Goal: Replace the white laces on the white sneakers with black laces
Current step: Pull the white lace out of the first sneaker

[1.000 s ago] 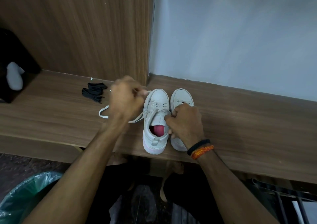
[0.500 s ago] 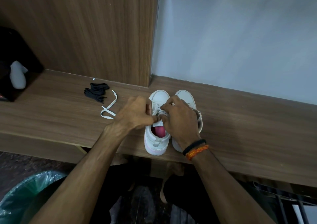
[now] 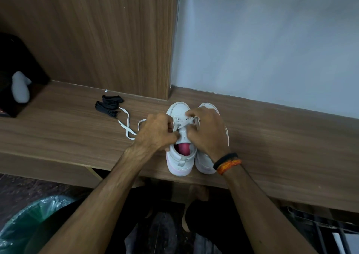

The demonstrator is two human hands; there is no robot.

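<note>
White lace (image 3: 183,122) pinched by both hands; right sneaker (image 3: 206,161) half-hidden.

- A wood-grain panel (image 3: 93,36) fills the upper left of my view.
- A pale grey-blue wall (image 3: 272,40) takes the upper right.
- The brown wooden table (image 3: 291,146) runs across the middle.
- Dark speckled floor (image 3: 23,185) shows at lower left.
- The light is dim and soft.

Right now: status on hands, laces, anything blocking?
Left hand and right hand both pinching white lace on left sneaker. Black laces untouched on shelf. Nothing blocking.
</note>
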